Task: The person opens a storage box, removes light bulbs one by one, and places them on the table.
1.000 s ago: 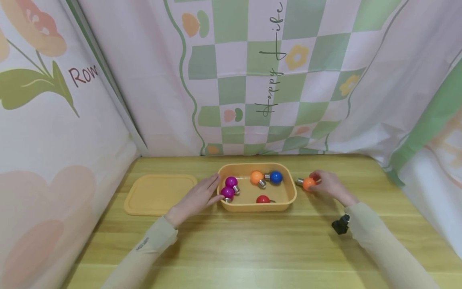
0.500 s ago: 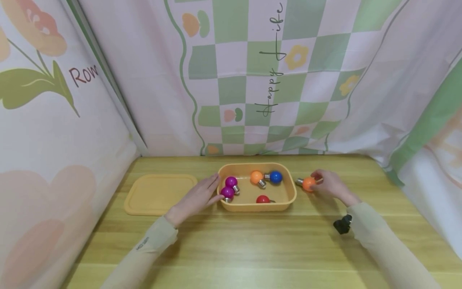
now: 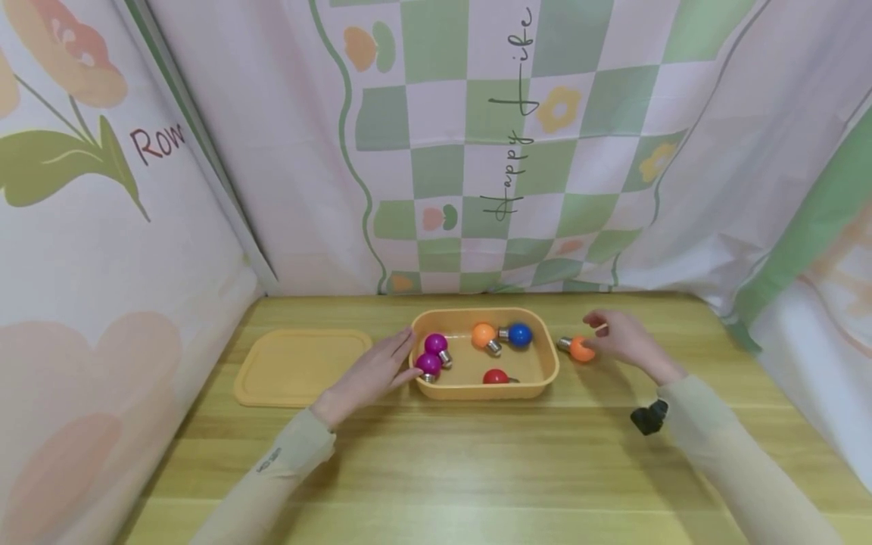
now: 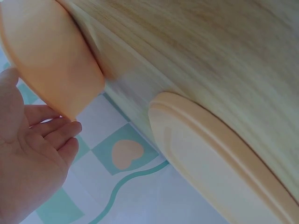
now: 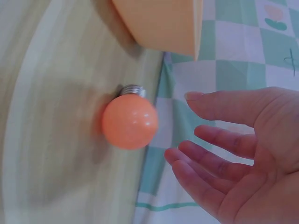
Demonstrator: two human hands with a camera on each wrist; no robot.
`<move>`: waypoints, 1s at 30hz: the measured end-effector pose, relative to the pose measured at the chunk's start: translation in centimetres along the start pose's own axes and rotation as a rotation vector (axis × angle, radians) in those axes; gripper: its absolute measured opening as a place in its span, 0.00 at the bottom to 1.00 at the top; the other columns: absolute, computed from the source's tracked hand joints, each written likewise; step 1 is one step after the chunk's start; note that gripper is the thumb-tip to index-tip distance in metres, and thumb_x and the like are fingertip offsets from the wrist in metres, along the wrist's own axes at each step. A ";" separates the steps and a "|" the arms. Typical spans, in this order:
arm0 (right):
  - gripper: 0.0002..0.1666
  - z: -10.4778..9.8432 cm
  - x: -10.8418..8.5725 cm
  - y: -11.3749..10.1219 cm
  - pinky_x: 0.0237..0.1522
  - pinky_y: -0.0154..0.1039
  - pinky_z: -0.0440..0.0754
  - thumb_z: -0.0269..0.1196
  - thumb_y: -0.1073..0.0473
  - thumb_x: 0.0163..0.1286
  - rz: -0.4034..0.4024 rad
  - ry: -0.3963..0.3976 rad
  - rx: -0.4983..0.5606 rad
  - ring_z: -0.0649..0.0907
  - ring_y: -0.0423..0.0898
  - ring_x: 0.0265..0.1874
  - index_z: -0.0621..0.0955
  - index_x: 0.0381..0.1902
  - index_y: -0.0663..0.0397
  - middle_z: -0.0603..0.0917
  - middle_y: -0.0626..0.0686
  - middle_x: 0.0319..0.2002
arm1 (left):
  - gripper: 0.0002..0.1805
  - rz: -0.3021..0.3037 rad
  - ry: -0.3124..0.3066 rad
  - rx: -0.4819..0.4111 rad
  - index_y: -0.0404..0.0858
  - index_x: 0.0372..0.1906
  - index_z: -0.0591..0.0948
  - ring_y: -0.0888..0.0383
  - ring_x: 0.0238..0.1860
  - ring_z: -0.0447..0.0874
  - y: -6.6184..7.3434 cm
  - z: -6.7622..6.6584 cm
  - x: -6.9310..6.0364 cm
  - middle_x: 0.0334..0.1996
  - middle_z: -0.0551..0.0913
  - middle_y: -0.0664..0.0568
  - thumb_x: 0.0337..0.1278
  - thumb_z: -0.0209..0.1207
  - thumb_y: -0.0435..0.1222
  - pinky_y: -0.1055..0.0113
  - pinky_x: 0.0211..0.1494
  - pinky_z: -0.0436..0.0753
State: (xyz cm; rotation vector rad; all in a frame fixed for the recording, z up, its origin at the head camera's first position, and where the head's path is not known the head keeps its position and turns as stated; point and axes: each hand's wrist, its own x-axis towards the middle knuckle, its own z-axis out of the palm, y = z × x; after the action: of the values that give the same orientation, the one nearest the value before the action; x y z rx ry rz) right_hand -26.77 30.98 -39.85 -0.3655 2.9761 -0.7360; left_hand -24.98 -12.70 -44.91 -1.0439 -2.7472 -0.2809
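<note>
In the head view my left hand (image 3: 373, 375) rests against the left rim of a yellow-orange plastic box (image 3: 484, 392), its fingers fairly straight. The left wrist view has those fingertips at the rim. Inside the box lie two purple light bulbs (image 3: 436, 344), an orange bulb (image 3: 484, 334), a blue bulb (image 3: 521, 334) and a red bulb (image 3: 495, 376) partly hidden by the front wall. Another orange light bulb (image 5: 130, 122) lies on the table to the right of the box, its metal base toward it. My right hand (image 3: 623, 338) hovers beside this bulb, fingers loosely spread and apart from it.
A flat yellow-orange lid (image 3: 303, 367) lies on the wooden table (image 3: 477, 469) left of the box. Patterned curtains (image 3: 504, 166) hang behind the table and along its sides. A small black object (image 3: 649, 417) sits at the right wrist.
The right hand's fingers were at the loose orange bulb; they have loosened and drawn slightly up and away from it. The left hand has stayed at the box.
</note>
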 end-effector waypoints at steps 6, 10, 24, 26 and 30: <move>0.29 -0.4 0.0 -1.7 0.47 0.58 0.87 0.68 0.59 0.63 -0.051 0.020 -0.033 0.84 0.69 0.46 0.76 0.56 0.76 0.80 0.76 0.54 | 0.37 0.013 0.023 -0.005 0.26 0.71 0.65 0.38 0.71 0.69 -0.1 0.2 -0.1 0.72 0.65 0.32 0.72 0.52 0.51 0.47 0.74 0.71; 0.28 -0.4 0.0 -2.6 0.47 0.57 0.87 0.68 0.58 0.63 -0.081 0.025 -0.049 0.85 0.67 0.45 0.77 0.54 0.74 0.81 0.74 0.52 | 0.37 0.027 0.043 -0.002 0.25 0.70 0.66 0.37 0.70 0.70 -0.2 0.3 -0.1 0.71 0.67 0.31 0.71 0.53 0.51 0.47 0.73 0.72; 0.22 0.7 0.1 -6.0 0.43 0.53 0.89 0.70 0.64 0.58 -0.225 0.039 -0.047 0.87 0.61 0.39 0.81 0.47 0.73 0.86 0.70 0.44 | 0.37 0.015 0.029 -0.001 0.25 0.70 0.65 0.37 0.71 0.69 0.0 0.2 -0.1 0.71 0.66 0.31 0.71 0.53 0.50 0.47 0.74 0.72; 0.21 0.9 0.0 -6.5 0.43 0.52 0.89 0.71 0.64 0.58 -0.241 0.018 -0.036 0.87 0.61 0.39 0.81 0.47 0.73 0.86 0.70 0.44 | 0.37 0.014 0.029 -0.005 0.25 0.70 0.65 0.37 0.71 0.69 0.0 0.1 -0.2 0.71 0.66 0.31 0.71 0.53 0.50 0.47 0.74 0.72; 0.21 1.3 -0.2 -7.6 0.45 0.52 0.89 0.71 0.63 0.59 -0.263 -0.025 -0.027 0.87 0.61 0.41 0.80 0.47 0.73 0.85 0.70 0.45 | 0.37 0.016 0.027 -0.012 0.25 0.70 0.65 0.37 0.71 0.69 0.1 0.0 -0.2 0.72 0.65 0.31 0.71 0.53 0.50 0.47 0.74 0.72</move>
State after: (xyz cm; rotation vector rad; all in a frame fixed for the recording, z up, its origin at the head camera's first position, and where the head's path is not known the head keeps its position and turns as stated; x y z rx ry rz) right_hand -24.82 23.90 -37.45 -0.7729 2.9497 -0.7047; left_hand -24.81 -12.74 -44.94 -1.0570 -2.7152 -0.3066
